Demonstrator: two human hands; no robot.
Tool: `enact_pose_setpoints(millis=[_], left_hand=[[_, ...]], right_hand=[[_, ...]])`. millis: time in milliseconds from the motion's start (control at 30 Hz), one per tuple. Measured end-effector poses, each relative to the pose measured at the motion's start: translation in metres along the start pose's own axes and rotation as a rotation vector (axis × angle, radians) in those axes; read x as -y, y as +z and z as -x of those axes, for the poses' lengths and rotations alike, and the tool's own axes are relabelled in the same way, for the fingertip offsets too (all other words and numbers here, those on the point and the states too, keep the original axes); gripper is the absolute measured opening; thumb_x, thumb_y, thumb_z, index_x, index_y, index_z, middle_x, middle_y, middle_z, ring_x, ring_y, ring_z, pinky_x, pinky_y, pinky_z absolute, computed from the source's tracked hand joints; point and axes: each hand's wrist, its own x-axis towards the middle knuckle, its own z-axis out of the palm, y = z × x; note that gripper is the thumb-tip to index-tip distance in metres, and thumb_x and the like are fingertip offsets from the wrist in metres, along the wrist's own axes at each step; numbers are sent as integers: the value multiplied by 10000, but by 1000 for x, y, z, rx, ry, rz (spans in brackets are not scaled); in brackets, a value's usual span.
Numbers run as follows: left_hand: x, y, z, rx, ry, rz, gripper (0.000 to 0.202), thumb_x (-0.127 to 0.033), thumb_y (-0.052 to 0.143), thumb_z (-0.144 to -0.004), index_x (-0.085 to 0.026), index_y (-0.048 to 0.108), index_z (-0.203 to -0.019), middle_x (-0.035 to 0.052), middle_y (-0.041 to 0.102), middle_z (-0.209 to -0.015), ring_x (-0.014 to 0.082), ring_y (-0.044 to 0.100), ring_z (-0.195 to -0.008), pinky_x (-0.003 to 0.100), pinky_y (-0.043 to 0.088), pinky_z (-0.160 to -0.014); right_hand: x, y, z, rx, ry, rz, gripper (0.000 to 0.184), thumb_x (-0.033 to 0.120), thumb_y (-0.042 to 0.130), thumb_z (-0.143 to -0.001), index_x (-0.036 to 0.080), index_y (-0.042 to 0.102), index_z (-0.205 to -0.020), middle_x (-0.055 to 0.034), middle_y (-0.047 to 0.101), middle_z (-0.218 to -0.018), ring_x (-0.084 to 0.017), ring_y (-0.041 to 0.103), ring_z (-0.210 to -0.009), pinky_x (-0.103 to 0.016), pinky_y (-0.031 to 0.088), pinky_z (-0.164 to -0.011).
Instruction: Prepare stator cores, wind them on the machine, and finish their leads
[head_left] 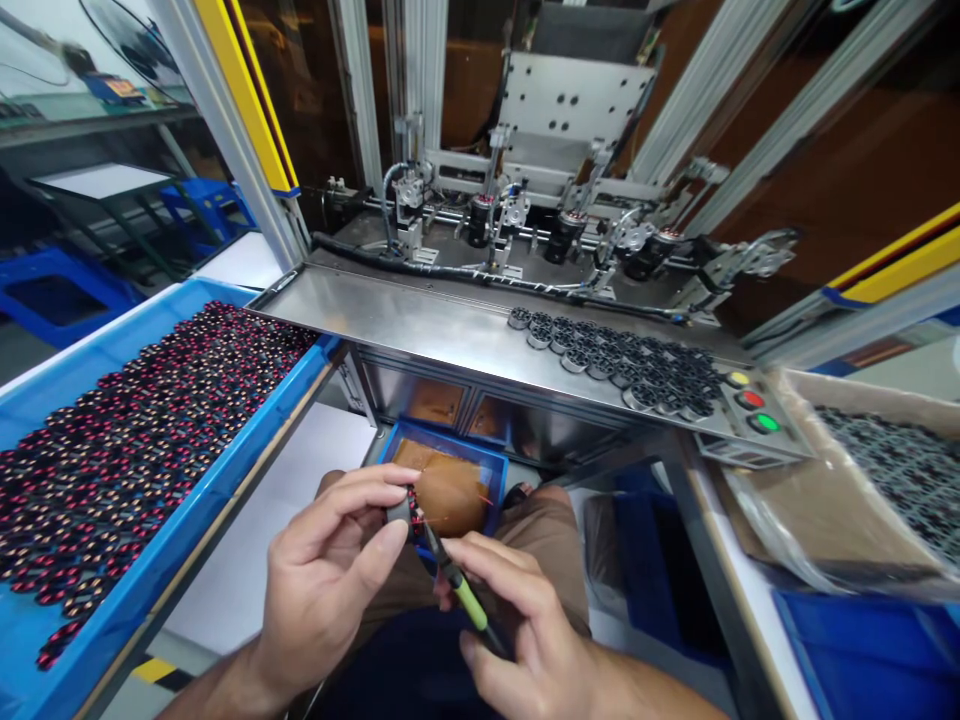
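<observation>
My left hand pinches a small round wound stator with red-copper windings between thumb and fingers, low in the middle of the view. My right hand grips a thin tool with a green and black handle; its tip touches the stator's edge. Both hands hover over my lap, just above a small blue bin lined with brown scrap.
A long blue tray at left holds several wound stators. On the steel machine shelf lie rows of bare black stators, beside yellow, red and green buttons. A bag-lined box of black stators sits at right. The winding machine stands behind.
</observation>
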Motion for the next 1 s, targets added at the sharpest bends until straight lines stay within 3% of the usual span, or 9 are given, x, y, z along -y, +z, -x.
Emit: enact_pose_setpoints(millis=[233, 433, 667, 867, 1000], left_hand=[[-2, 1, 0, 13, 2, -20, 239, -68, 645, -820, -249, 708, -963, 41, 716, -1087, 188, 642, -1086, 289, 542, -943], [-3, 1, 2, 29, 25, -48, 258, -68, 634, -832, -269, 698, -982, 14, 714, -1090, 158, 645, -1085, 249, 531, -956], [-3, -2, 6, 44, 62, -95, 293, -52, 640, -812, -271, 695, -998, 22, 713, -1101, 180, 645, -1088, 278, 536, -951], [-2, -4, 9, 89, 90, -124, 325, -45, 627, -823, -291, 673, -1031, 4, 700, -1123, 169, 624, -1121, 266, 509, -978], [-2, -5, 7, 106, 88, -120, 332, -40, 612, -832, -292, 662, -1043, 12, 689, -1130, 173, 620, -1122, 276, 517, -966]], right_hand=[[-5, 0, -1, 27, 1, 31, 689, 31, 515, -639, 223, 557, -1299, -36, 636, -775, -163, 573, -636, -270, 476, -575], [-4, 0, 1, -46, 39, 67, 744, 17, 514, -643, 280, 496, -1339, -31, 651, -874, -183, 630, -769, -285, 526, -690], [10, 1, -6, -77, -32, 67, 779, 28, 493, -605, 276, 480, -1344, -48, 644, -958, -182, 630, -794, -260, 554, -710], [4, 4, -3, -46, -6, 123, 709, 53, 517, -649, 247, 524, -1330, -42, 658, -827, -181, 620, -692, -268, 537, -607], [-1, 2, -2, -48, 13, 95, 687, 40, 525, -664, 231, 544, -1323, -36, 663, -800, -174, 621, -675, -278, 530, -621]])
